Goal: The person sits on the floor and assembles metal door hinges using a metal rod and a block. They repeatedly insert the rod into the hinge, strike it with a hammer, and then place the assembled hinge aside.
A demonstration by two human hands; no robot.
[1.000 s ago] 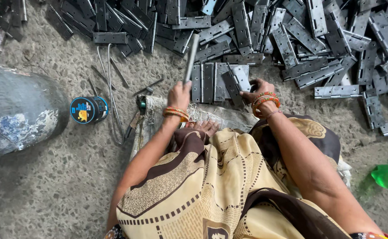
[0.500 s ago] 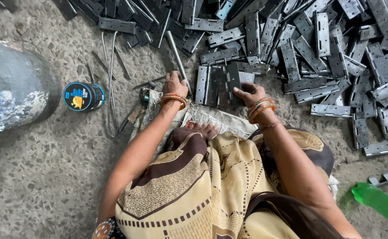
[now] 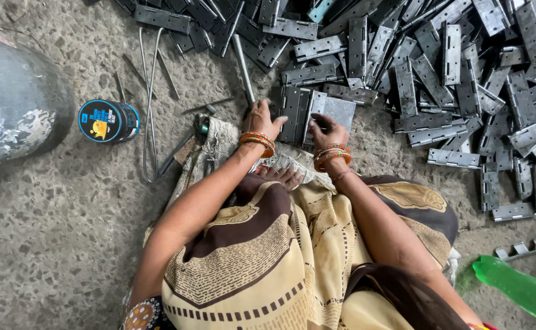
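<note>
A: What takes up the most room?

B: The concrete floor (image 3: 48, 244), grey and speckled. Across its top and right side sprawls a big heap of metal hinges (image 3: 463, 73), grey and dark, lying every which way. At the far left edge stands a large rounded drum (image 3: 11, 104) with worn paint.

A: And the person?

B: Seated on the floor, patterned cloth over the knees, both arms reaching forward, bangles on each wrist.

A: What are the hands on?

B: A small stack of hinge plates (image 3: 308, 110) lies just in front of the knees, at the near edge of the heap. The left hand (image 3: 262, 119) is curled around the lower end of a thin metal rod (image 3: 243, 67), which slants up and away across the floor, and rests against the stack's left side. The right hand (image 3: 328, 129) sits on the stack's right side, fingers bent over a lighter plate; how firmly it grips I cannot tell.

A: Smaller things?

B: A green plastic bottle (image 3: 518, 290) at the lower right, a bent wire loop (image 3: 149, 104), and a small round blue tin (image 3: 108, 121) just left of it.
</note>
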